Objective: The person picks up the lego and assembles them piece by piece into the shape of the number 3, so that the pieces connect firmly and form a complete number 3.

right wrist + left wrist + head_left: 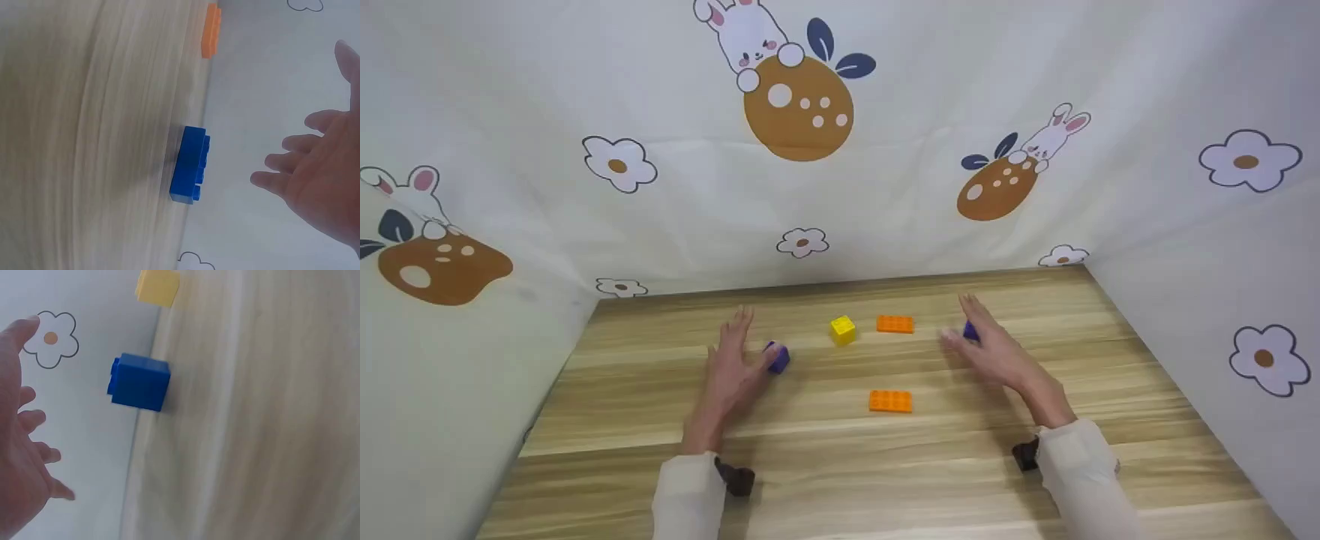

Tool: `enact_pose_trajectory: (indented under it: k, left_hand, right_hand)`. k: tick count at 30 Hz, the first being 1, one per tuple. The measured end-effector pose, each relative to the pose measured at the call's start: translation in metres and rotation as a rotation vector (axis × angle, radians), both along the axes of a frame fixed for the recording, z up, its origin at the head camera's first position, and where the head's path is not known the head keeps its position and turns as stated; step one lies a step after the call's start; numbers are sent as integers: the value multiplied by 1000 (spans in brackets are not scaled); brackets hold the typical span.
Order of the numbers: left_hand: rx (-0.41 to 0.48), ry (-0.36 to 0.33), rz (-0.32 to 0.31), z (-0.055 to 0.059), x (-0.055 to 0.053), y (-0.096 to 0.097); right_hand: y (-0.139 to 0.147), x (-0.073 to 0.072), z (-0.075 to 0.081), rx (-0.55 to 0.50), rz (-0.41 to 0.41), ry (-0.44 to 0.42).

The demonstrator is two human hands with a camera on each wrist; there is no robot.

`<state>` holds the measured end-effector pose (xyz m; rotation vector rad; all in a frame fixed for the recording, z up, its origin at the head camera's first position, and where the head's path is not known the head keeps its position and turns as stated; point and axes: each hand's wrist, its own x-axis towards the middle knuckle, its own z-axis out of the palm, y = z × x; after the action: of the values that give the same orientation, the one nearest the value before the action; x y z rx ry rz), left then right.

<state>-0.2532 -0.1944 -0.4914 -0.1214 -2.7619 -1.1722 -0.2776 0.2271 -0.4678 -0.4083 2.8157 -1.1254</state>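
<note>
My left hand [730, 373] hovers over the table's left half with its fingers spread, holding nothing. Close to its thumb is a square blue building brick [780, 360], which the left wrist view shows whole and apart from the hand, the blue brick [140, 382] resting on the wood. On the other side my right hand [999, 355], also spread and holding nothing, partly covers a second blue brick [971, 331]. From the right wrist this blue brick [188, 164] looks longer, with a row of studs, and the fingers stay clear of it.
Between the hands lie a yellow brick [843, 331], a flat orange brick [895, 324] at the back and another flat orange brick [890, 401] nearer the front. Pale cloth walls [885, 195] with rabbit and flower prints border the wooden table [840, 472] behind and on both sides.
</note>
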Motion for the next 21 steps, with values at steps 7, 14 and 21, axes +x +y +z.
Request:
enact_pose_trajectory:
  k: [7,14,21]
  left_hand:
    - [206,-96,38,-9,7,7]
    - [233,-8,80,-8,12,29]
    - [197,96,31,-6,16,55]
  right_hand:
    - [-3,5,-5,-75,7,-16]
    - [-13,1,-5,-202,37,-62]
    - [-24,-7,0,-371,71,-85]
